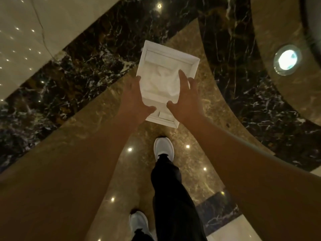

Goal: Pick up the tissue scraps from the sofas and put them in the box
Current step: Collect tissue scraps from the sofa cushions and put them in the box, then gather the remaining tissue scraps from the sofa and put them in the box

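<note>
Head camera looked down at a white box [173, 55] held over the shiny floor [199, 171]. The left hand [137, 98] and right hand [184, 100] gripped its two sides, thumbs curled over the rim. Crumpled tissue scraps [161, 84] lay inside the box.

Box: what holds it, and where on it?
Both hands hold the white box: left hand on its left wall, right hand on its right wall, thumbs inside.

I'm over glossy marble floor [191, 40] w/ brown, black & cream bands, ceiling-light glints, round floor light [287, 59] at right.
</note>
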A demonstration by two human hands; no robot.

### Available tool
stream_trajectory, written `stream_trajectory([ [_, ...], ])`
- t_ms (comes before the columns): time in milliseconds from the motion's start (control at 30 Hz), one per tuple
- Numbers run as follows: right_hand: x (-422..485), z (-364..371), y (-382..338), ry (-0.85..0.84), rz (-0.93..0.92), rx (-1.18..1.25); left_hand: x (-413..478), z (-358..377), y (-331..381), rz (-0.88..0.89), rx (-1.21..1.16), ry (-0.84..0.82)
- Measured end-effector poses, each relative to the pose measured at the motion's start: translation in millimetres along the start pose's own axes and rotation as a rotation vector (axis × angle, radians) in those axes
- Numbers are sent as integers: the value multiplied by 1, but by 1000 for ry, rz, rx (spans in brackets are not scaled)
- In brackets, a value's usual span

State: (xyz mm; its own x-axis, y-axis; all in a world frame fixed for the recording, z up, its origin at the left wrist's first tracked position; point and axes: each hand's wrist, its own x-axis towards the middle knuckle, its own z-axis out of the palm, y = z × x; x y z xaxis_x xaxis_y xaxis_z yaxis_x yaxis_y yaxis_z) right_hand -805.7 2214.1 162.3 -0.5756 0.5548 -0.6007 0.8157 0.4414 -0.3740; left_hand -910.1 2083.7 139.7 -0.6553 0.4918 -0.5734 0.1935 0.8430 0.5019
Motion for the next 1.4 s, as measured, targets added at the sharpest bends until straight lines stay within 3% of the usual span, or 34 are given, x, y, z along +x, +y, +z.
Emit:
stream_trajectory([
  [167,-45,-25,-19,-37,11,-52,-43,-40,9,8,194,-46],
  [300,-124,-57,-59,4,-82,-187,-124,-91,43,-10,333,68],
  [433,-245,-86,-106,63,-213,-275,-259,-159,61,107,355,123],
  [600,-442,-101,-154,153,-349,-342,-472,-244,49,78,292,216],
  [833,-654,-78,-178,185,-615,-520,-706,-289,-19,-59,389,344],
  [1167,-846,-42,-214,220,-997,-598,-940,-244,-111,-318,278,615],
  [1400,-985,56,-155,170,-1236,-666,-1109,-138,-158,-449,337,643],
])
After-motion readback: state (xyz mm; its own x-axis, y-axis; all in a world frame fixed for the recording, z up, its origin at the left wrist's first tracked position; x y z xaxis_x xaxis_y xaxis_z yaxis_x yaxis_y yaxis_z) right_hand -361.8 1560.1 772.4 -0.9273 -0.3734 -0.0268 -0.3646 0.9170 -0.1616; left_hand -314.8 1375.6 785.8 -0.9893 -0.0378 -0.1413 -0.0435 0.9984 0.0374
